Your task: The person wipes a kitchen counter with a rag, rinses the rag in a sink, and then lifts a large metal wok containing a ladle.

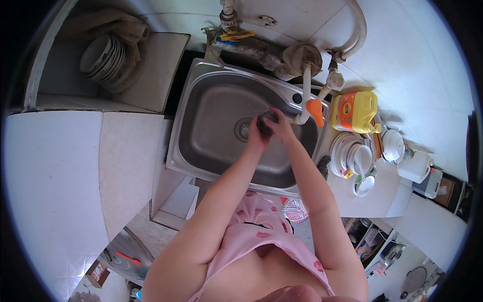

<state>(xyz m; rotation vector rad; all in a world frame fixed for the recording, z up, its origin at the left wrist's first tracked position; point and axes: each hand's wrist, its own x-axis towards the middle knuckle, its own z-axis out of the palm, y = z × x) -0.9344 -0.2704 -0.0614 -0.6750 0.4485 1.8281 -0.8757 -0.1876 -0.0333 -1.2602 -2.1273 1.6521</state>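
Observation:
Both hands are over a stainless steel sink [211, 94], to the right of its drain [243, 129]. A dark, rounded object [266, 123] is between them, and the picture does not settle what it is. My left hand [259, 132] cups it from the left side, with the fingers curled around it. From the right, my right hand [280, 124] holds the same object with its fingers over the top. A white tap pipe [306, 87] with an orange handle [316, 110] reaches over the sink's right side, close to my right hand.
Right of the sink stand a yellow jug [354, 111] with an orange label, stacked bowls [345, 151], and a dark scouring pad [323, 167]. A cabinet compartment at upper left holds stacked bowls [100, 60]. Pipes run along the wall behind the sink.

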